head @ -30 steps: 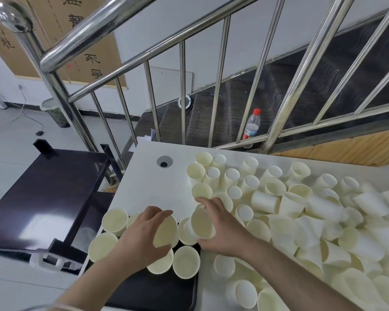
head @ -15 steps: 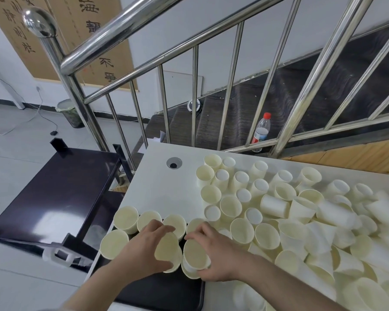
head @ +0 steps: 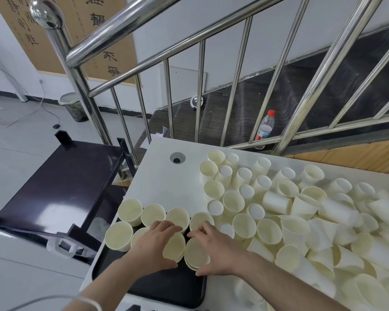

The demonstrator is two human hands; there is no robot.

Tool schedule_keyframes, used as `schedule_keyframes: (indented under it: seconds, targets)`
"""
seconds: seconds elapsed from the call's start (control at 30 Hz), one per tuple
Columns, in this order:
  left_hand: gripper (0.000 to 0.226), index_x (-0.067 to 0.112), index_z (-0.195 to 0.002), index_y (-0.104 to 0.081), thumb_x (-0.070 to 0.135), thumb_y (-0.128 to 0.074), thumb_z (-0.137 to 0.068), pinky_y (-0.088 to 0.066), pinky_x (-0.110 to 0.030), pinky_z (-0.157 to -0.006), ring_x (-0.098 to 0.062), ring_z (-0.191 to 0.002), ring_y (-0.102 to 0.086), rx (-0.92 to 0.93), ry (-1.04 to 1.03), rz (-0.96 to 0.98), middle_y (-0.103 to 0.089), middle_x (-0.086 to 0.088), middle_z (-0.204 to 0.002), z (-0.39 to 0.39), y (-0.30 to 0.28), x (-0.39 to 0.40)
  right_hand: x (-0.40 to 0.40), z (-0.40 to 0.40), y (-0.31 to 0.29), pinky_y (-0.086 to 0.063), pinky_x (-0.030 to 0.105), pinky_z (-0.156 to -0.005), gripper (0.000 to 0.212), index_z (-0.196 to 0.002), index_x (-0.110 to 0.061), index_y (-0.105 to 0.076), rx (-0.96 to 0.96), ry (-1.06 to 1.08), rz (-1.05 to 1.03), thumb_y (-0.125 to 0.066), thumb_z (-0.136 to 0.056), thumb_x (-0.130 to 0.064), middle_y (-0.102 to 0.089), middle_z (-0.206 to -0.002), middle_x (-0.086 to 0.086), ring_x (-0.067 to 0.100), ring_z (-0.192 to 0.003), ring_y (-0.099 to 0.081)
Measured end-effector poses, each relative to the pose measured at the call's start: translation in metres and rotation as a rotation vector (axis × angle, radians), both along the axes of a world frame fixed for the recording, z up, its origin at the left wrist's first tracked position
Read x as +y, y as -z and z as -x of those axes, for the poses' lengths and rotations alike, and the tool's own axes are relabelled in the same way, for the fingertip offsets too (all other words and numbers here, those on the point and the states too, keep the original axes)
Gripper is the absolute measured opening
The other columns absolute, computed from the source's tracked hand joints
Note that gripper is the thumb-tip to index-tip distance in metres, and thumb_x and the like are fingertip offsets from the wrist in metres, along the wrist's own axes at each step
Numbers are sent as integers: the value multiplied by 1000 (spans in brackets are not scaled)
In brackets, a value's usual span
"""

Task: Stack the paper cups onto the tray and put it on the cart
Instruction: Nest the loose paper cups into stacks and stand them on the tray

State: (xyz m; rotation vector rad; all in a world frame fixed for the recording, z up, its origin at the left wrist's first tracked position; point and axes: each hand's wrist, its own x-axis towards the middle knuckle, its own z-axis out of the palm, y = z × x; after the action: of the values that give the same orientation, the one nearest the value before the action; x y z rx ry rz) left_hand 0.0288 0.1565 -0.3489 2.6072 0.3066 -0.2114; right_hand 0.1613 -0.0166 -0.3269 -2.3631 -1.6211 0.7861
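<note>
Low in the middle of the frame, the left hand (head: 154,245) curls round one paper cup (head: 174,246) and the right hand (head: 213,248) curls round another cup (head: 197,254), both cups tilted with their mouths toward the camera and held just above the black tray (head: 166,286), side by side and nearly touching. The tray lies at the lower left corner of the white surface (head: 166,182), and its left edge appears to sit at or slightly past the surface's edge; if so, weight added on that side, or a careless push, could tip it toward the dark cart (head: 61,176) at the left of the frame. Several upright cups (head: 130,212) already stand packed in rows at the tray's far end, rims touching, so setting the two held cups down at a tilt could knock neighbours over like skittles. The cups are thin paper, so I judge a tight squeeze would crush a rim and spoil later nesting. To the right, the loose pile of cups (head: 301,221) crowds the tray's edge and the right forearm crosses just beside it; a sweep of that arm could roll cups off the surface.
</note>
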Motion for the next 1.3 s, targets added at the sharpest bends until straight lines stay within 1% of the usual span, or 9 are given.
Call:
schedule_keyframes:
  seconds: [0.1,0.23,0.4,0.5,0.73,0.97,1.1,1.2,1.3]
  targets:
    - [82,39,-137,-36,49,-73,-65,-39,-25,-99,-6,-124,-30,20,2,-5,-37,20,-133,0,2,1,0,1,4,-40,25,-79,87,-145,-28,-33,-34,-10,1,-78,-73,-42,-30,-129,-4,14,-117,-40]
    - [69,39,-134,-41,43,-70,-71,-41,-24,-93,-8,-119,-36,40,0,-52,-41,18,-130,-1,3,1,0,1,10,-45,30,-80,77,-140,-24,-40,-67,-29,16,-77,-74,-40,-33,-127,-2,16,-116,-39]
    - [66,38,-135,-40,40,-67,-75,-43,-24,-83,-9,-117,-39,85,12,-112,-41,14,-129,-1,2,-2,-1,1,19,-49,36,-82,65,-133,-19,-46,-114,-59,35,-73,-76,-34,-36,-123,0,19,-114,-39]
    - [65,36,-136,-39,37,-66,-76,-37,-20,-78,-10,-115,-41,96,10,-141,-40,12,-128,-2,0,-5,-2,1,23,-49,37,-83,64,-134,-18,-46,-128,-65,36,-73,-77,-33,-37,-123,1,20,-114,-38]
    - [65,37,-135,-40,38,-66,-75,-37,-20,-76,-10,-112,-45,110,-16,-128,-39,11,-124,-1,2,-5,-3,0,28,-48,36,-81,67,-133,-21,-45,-108,-47,21,-74,-75,-39,-38,-123,0,18,-114,-38]
    - [51,36,-130,-45,44,-61,-83,-46,-23,-76,-4,-106,-46,-21,-138,-63,-41,17,-122,-15,-7,1,-2,-27,11,-46,31,-90,59,-138,-25,-45,-44,172,-86,-62,-85,-46,-41,-126,-8,10,-122,-38]
    - [48,34,-128,-49,43,-63,-83,-40,-16,-70,-4,-84,-49,-142,-192,10,-44,17,-119,-32,-16,5,3,-53,-2,-45,28,-86,50,-135,-25,-48,-76,293,-127,-58,-89,-41,-42,-129,-10,10,-123,-40]
    - [48,33,-128,-50,40,-65,-83,-44,-20,-80,-7,-98,-53,-214,-204,40,-45,15,-121,-44,-23,8,8,-72,-8,-42,26,-85,48,-136,-24,-45,-117,365,-102,-54,-92,-42,-41,-131,-9,11,-123,-40]
    - [48,35,-129,-47,41,-63,-84,-43,-18,-82,-5,-109,-50,-240,-210,42,-42,16,-124,-56,-29,7,16,-87,-7,-43,29,-90,56,-141,-22,-39,-154,410,-48,-54,-91,-44,-39,-137,-4,16,-127,-38]
